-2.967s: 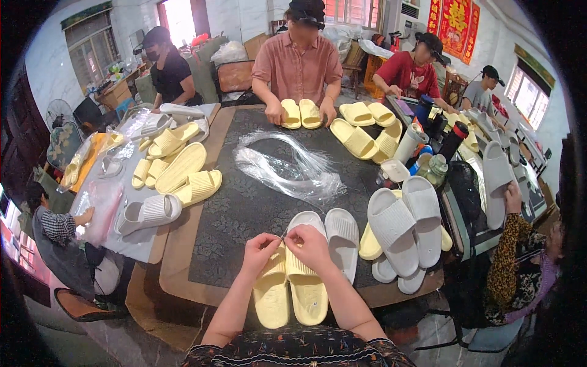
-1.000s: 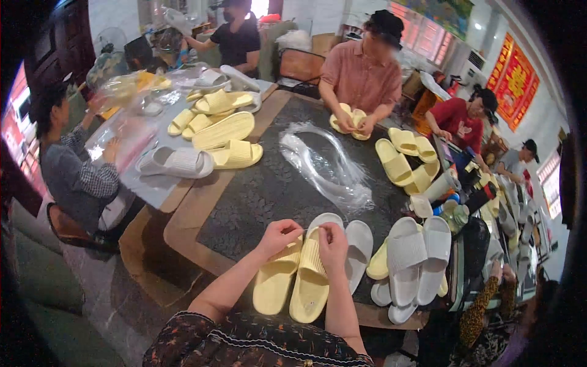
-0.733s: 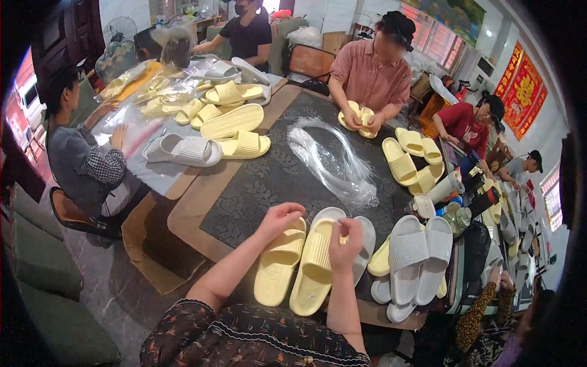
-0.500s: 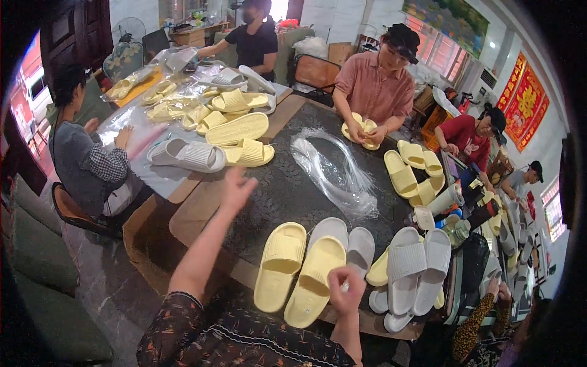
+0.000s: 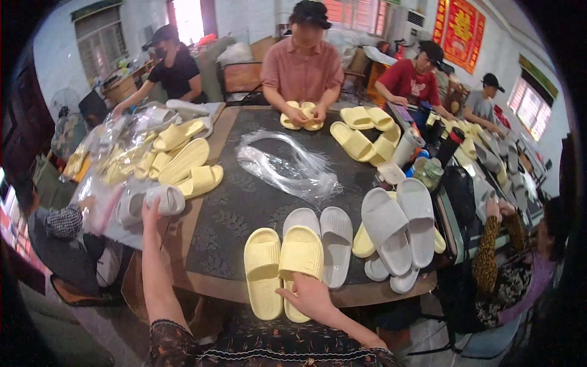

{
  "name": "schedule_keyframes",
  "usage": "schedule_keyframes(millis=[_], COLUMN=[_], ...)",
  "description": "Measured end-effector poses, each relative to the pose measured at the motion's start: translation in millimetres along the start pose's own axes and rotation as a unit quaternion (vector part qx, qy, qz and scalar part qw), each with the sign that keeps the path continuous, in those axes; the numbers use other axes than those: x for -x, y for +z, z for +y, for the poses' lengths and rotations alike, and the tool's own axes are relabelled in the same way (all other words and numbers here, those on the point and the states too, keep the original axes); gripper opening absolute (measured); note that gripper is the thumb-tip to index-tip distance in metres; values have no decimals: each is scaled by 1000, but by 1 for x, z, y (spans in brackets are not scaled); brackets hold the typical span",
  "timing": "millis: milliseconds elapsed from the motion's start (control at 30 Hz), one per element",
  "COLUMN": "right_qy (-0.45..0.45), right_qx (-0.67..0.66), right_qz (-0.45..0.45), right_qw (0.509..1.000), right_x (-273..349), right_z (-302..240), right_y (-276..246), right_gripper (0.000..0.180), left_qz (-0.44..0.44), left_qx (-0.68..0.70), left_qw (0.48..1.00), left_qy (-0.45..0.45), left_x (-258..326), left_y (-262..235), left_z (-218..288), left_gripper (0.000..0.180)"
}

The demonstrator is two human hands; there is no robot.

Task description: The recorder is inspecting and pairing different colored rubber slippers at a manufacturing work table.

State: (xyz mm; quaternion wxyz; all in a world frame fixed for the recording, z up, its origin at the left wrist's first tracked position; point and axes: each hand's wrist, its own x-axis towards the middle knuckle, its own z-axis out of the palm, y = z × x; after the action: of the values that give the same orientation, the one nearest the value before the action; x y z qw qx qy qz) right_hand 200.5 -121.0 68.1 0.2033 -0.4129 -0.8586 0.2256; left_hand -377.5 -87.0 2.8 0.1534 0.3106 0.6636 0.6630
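Observation:
My left hand (image 5: 151,215) reaches to the left end of the table. Its fingers are stretched out against the near side of a ribbed grey slipper (image 5: 167,198), not visibly wrapped round it. In front of me stands a pair of yellow slippers, a left one (image 5: 262,248) and a right one (image 5: 302,246). My right hand (image 5: 312,298) has its fingers tucked into the foot opening of the right yellow slipper, thumb apart. The strap hides the fingertips, so what they grip is hidden. Just behind lies a pair of grey slippers (image 5: 335,241).
A loose bundle of clear plastic strips (image 5: 287,165) lies mid-table. Grey slippers (image 5: 385,226) are stacked at right, beside bottles (image 5: 431,172). A heap of yellow slippers and clear bags (image 5: 131,153) covers the left. Across the table, a person (image 5: 304,73) handles yellow slippers; others sit around.
The view has swung to the right. My left hand has come to the grey slipper at left. My right hand, earlier raised with a small whitish thing, has gone down into the yellow slipper.

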Motion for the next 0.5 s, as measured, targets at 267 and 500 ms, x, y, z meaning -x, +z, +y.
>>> schedule_keyframes(millis=[267,500], right_qy=[25,49], right_qx=[58,-3], right_qz=[122,121], right_qw=[991,991], right_x=[-20,-25], right_z=[13,21], right_y=[49,23], right_gripper=[39,37], left_qz=[96,-84], left_qx=[149,-133], left_qw=[971,987], left_qy=[-161,41], left_x=[87,123], left_y=[46,59], left_z=[26,55], left_gripper=[36,45])
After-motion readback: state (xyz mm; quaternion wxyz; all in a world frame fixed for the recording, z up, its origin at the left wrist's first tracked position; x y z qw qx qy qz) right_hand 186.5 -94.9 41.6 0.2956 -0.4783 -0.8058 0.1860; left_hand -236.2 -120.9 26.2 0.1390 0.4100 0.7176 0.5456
